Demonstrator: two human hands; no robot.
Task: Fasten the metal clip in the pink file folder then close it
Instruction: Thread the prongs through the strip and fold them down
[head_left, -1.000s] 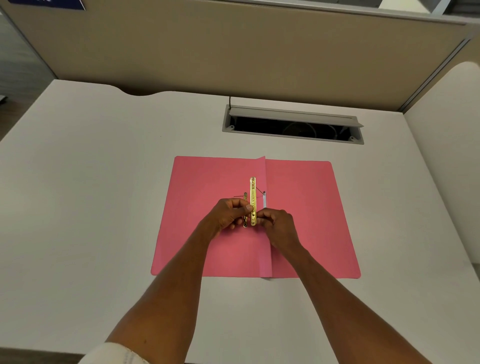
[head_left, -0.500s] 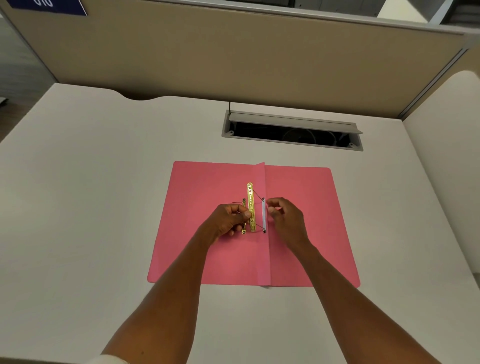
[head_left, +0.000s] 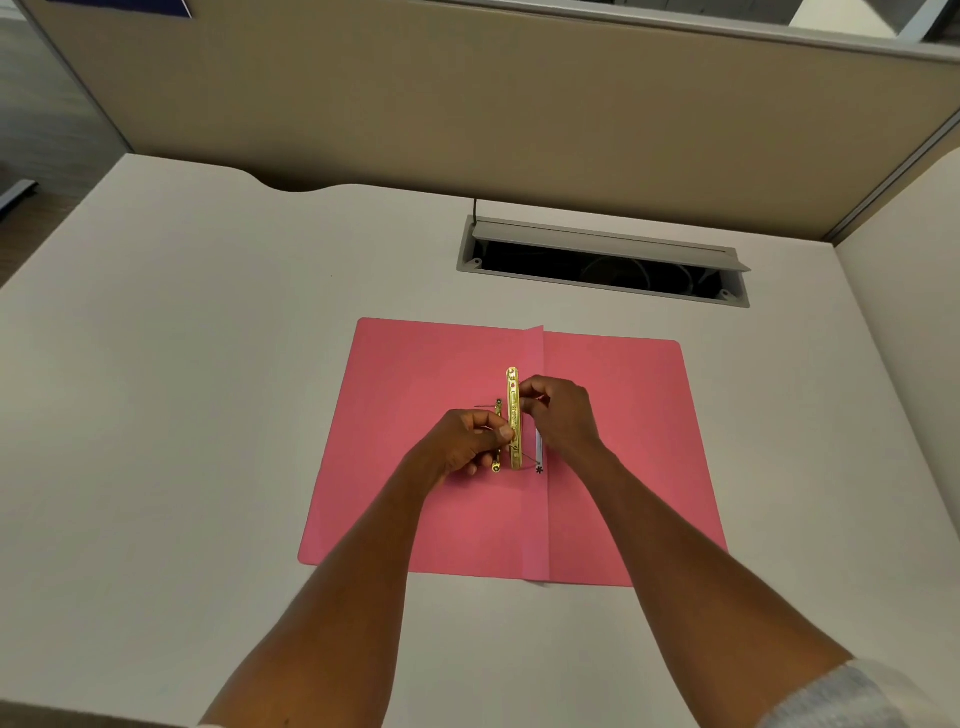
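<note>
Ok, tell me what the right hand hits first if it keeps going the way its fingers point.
The right hand points left; its fingertips already look to be at the gold metal clip, though depth is unclear.

I cannot see the clip (head_left: 513, 418) middle behind the left hand (head_left: 467, 441). The right hand (head_left: 558, 415) covers the prong ends. The blue sign (head_left: 111, 6), upper left, is cut off by the frame edge.

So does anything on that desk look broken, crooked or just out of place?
Nothing looks damaged or spilled. The pink file folder lies open and flat on the white desk, with both hands, left hand and right hand, at the gold metal clip bar by its spine. Only the grey cable hatch behind stands propped open.
</note>
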